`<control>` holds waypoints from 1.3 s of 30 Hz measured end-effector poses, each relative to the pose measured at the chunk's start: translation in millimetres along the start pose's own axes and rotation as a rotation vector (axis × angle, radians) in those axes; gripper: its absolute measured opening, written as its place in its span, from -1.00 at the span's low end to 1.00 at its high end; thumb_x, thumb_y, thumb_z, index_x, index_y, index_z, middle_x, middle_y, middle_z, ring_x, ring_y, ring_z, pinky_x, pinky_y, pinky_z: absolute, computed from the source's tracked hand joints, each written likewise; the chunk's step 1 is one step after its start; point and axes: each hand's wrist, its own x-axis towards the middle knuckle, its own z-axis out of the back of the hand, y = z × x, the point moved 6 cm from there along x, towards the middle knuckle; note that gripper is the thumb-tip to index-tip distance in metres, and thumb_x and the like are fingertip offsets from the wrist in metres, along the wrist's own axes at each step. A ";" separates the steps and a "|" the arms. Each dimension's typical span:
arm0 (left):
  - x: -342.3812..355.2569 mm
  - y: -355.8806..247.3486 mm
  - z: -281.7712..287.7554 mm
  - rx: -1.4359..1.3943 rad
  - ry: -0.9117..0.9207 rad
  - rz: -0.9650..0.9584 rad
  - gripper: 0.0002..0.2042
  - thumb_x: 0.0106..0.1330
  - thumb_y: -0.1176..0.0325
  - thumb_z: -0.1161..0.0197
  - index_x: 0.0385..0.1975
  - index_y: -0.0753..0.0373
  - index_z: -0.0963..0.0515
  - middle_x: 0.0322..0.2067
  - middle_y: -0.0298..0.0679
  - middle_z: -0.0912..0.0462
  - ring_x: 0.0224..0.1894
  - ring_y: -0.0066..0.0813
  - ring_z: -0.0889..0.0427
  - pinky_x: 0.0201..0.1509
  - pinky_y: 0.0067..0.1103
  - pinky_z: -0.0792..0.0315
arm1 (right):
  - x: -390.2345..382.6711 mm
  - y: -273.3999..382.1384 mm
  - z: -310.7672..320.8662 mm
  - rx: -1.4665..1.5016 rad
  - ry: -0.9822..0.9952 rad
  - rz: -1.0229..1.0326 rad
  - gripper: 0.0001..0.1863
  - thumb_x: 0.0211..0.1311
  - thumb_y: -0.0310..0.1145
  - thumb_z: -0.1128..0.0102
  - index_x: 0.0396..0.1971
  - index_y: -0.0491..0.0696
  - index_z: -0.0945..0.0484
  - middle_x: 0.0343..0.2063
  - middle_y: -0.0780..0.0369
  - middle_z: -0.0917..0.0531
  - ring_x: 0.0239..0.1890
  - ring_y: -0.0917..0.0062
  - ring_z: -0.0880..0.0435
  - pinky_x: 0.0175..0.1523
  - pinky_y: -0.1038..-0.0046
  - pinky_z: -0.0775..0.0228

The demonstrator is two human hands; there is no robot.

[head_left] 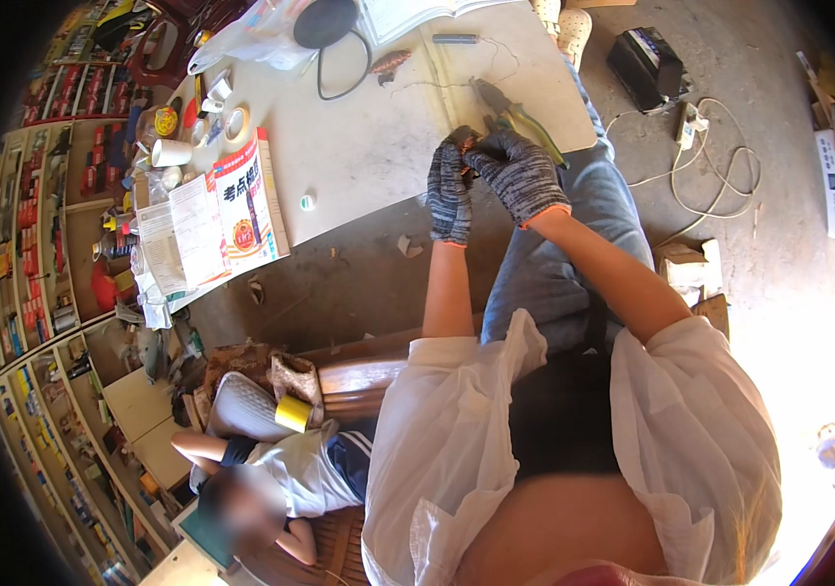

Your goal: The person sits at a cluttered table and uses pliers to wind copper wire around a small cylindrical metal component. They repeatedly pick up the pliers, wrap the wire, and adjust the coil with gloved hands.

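Note:
Both my hands wear grey knitted gloves with orange cuffs and meet above the table's near edge. My left hand (450, 190) is closed, fingers curled, around a small dark reddish-brown piece (467, 146) that I cannot make out. Fingers of my right hand (520, 176) pinch at the same piece from the other side. Just beyond the right hand, pliers (496, 100) with yellow-green handles lie on the table (339, 146), jaws pointing away. Farther off on the tabletop are a reddish-brown bundle (390, 64), a dark rod (455, 39) and thin loose wire (503, 61).
Tape rolls (236, 124), a white cup (171, 152) and a red-and-white booklet (250, 200) crowd the table's left side. An open book (413, 18) lies at the far edge. A black battery-like box (645, 68) and a cable (730, 176) are on the floor. Someone reclines on a wooden bench (339, 557).

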 end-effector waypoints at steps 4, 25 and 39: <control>1.9 -4.2 -0.9 0.027 0.008 -0.140 -0.64 0.38 0.16 0.08 -0.04 0.28 -0.47 -0.15 -0.28 -0.56 -0.20 -0.60 -0.49 -0.16 -0.67 -0.40 | -5.3 11.8 -1.9 -0.012 0.001 0.035 -0.71 0.00 -0.25 -0.33 -0.33 -0.13 -0.57 -0.42 0.12 -0.64 -0.39 0.41 -0.63 -0.19 0.47 -0.46; 1.2 6.2 8.9 0.088 -0.038 -0.160 -0.64 0.37 0.20 0.02 0.00 0.32 -0.43 -0.12 -0.23 -0.55 -0.11 -0.52 -0.52 -0.05 -0.61 -0.41 | -3.1 26.9 6.2 -0.164 -0.038 0.533 -0.58 -0.01 -0.50 -0.19 -0.06 0.01 -0.47 -0.15 0.10 -0.53 -0.06 0.22 -0.48 0.05 0.31 -0.35; 6.6 24.3 11.6 0.013 -0.020 -0.033 -0.69 0.34 0.13 0.04 -0.21 0.23 -0.53 -0.54 -0.43 -0.48 -0.58 -0.74 -0.30 -0.52 -0.74 -0.19 | 15.4 28.9 1.7 -0.336 0.155 0.613 -0.71 0.09 -0.31 -0.11 -0.15 0.02 -0.55 -0.18 0.17 -0.53 -0.08 0.28 -0.47 0.11 0.32 -0.27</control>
